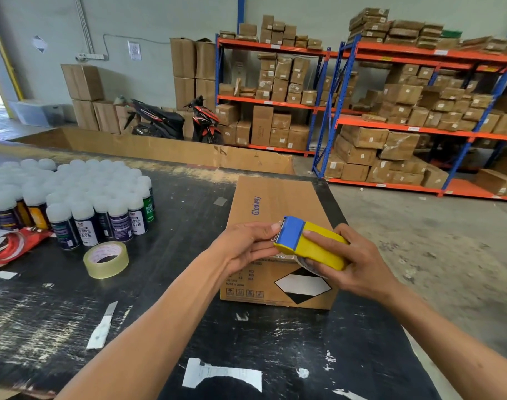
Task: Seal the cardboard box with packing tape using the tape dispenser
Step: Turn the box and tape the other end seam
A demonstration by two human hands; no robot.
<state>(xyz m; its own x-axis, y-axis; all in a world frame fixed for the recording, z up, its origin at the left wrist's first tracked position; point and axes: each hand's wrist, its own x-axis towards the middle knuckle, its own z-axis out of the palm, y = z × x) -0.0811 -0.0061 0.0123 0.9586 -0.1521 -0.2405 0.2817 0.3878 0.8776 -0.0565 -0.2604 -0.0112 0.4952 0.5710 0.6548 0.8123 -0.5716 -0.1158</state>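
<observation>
Warehouse shelving stacked with cartons behind; scuffed black table (188, 327) in front. Cardboard box (278, 203) at centre, flaps down. Over its near edge, yellow-and-blue tape dispenser (310, 243), gripped from 3 o'clock by right hand (350, 264), fingers clamped around its body. Left hand (246, 246) at 9 o'clock of it, fingertips pinched at the blue blade end. Loose tape roll (106, 259) and spray cans (73, 203) toward 9 o'clock of the box.
</observation>
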